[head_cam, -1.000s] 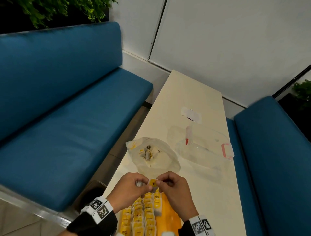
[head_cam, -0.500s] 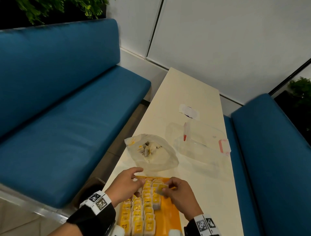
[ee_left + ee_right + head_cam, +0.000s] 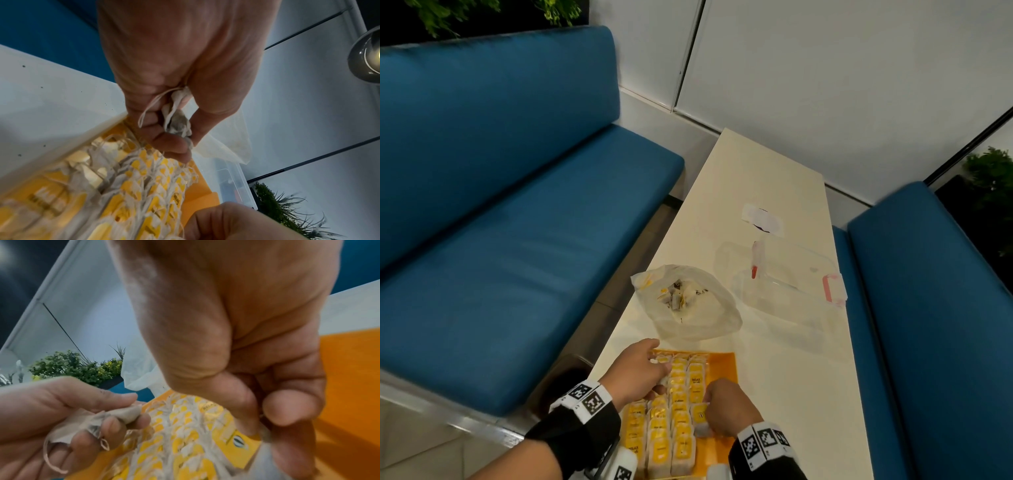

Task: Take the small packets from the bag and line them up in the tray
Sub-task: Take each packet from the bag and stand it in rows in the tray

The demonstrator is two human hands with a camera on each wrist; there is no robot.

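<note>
Your right hand (image 3: 729, 407) has dropped from the far end of the tray (image 3: 722, 366) to its near right part, fingers pinching a yellow-tagged packet (image 3: 700, 416) down beside the rows already lined up there. Your left hand (image 3: 635, 371), over the tray's left side, is curled around a crumpled packet (image 3: 177, 121) with string. Just beyond the tray, the bag (image 3: 688, 301) lies on the desk (image 3: 756, 164), packets inside.

Cream table (image 3: 763, 178) with orange tray (image 3: 722, 368), plastic bag (image 3: 709, 318), clear box (image 3: 791, 284).
</note>
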